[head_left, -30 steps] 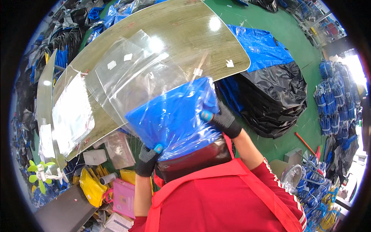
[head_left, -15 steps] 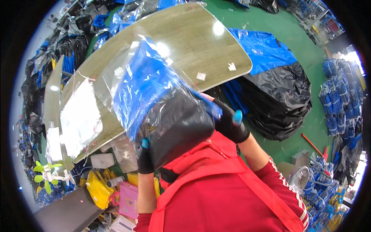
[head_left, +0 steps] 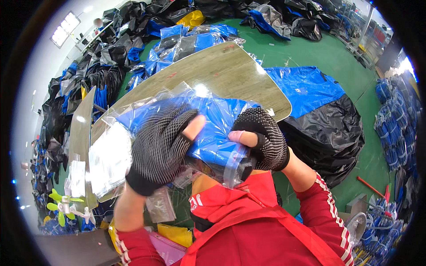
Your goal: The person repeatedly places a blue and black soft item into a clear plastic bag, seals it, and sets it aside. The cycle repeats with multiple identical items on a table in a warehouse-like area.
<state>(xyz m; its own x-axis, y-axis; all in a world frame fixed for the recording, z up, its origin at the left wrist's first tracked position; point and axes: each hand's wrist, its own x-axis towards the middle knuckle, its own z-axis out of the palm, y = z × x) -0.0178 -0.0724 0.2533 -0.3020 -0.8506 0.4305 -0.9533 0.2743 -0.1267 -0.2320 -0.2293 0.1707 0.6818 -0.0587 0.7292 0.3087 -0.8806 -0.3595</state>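
Observation:
A clear plastic bag with folded blue and black material spans the space between my hands, above the near side of the table. My left hand, in a black dotted glove with a bare thumb, grips its left part. At its right end, my right hand in a matching glove closes on the bag, thumb on top. The fingers of both hands curl partly out of sight. Blue faces up; a little black shows at the lower end. Loose clear film sticks up along the far edge.
Under the bag is a wood-patterned table with a stack of white sheets on its left. A large blue and black bundle lies right of it on the green floor. Packed bags lie beyond; a small green fan stands at lower left.
The bag has turned so its blue side faces up, and the black part has swung mostly out of sight. Both hands have risen onto it, backs of the gloves showing. The view has tilted up.

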